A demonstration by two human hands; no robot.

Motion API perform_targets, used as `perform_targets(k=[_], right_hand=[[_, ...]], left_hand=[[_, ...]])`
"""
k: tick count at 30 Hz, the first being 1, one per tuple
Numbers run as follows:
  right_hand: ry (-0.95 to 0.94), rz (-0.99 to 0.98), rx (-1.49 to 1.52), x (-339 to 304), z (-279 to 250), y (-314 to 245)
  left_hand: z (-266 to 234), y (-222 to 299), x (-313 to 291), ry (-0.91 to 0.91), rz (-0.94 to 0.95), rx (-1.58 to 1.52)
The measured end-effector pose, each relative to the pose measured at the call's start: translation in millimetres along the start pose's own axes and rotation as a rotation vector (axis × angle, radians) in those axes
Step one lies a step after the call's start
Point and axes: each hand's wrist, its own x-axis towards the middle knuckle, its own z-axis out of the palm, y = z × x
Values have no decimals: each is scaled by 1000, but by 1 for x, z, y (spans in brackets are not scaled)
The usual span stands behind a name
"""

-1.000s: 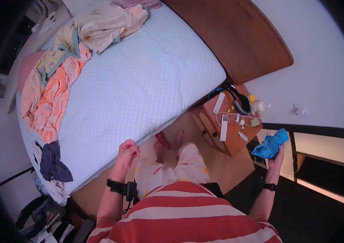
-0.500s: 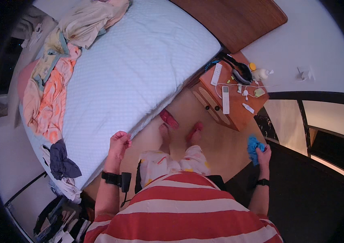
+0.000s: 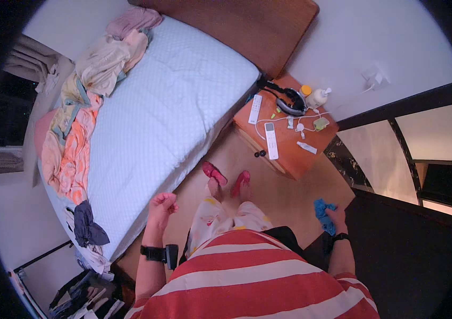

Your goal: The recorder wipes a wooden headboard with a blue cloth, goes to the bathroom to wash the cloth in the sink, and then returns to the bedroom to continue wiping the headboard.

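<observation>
My right hand (image 3: 337,218) is closed round a crumpled blue cloth (image 3: 323,214), which bunches out on its left side. It hangs over the floor to the right of my legs. My left hand (image 3: 163,205) is curled beside the long edge of the bed (image 3: 183,80), its fingers folded in and nothing showing in them. Dark bands circle both wrists, and a small black box sits on the left one. Ahead of my red slippers (image 3: 214,173) stands an orange-brown nightstand (image 3: 295,165).
On the nightstand lie two white remotes (image 3: 271,141), a white cable, a black-and-grey headset (image 3: 289,101), a pump bottle (image 3: 319,98) and a small tube (image 3: 306,147). Rumpled bedding (image 3: 79,143) and dark clothing (image 3: 89,226) cover the bed's left side. A glass-fronted cabinet (image 3: 385,154) stands right.
The view has shifted as I step forward, so the nightstand appears closer. My right hand still grips the blue cloth, now nearer to my body; my left hand stays curled by the bed.
</observation>
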Motion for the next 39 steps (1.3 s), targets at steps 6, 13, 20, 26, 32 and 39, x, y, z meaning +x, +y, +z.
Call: perform_targets(k=[6, 13, 20, 26, 32, 39], right_hand=[[-110, 75, 53, 30, 9, 12], [-108, -19, 46, 26, -11, -39], [-157, 11, 70, 24, -19, -35], [-241, 274, 302, -21, -31, -72], [-159, 107, -84, -15, 48, 86], [-260, 74, -169, -77, 16, 20]], left_hand=[[7, 18, -19, 45, 113, 4], [66, 25, -8, -59, 177, 150], [102, 35, 5, -293, 242, 242], [84, 58, 24, -277, 168, 243], [61, 149, 104, -139, 288, 312], [17, 234, 277, 114, 317, 218]])
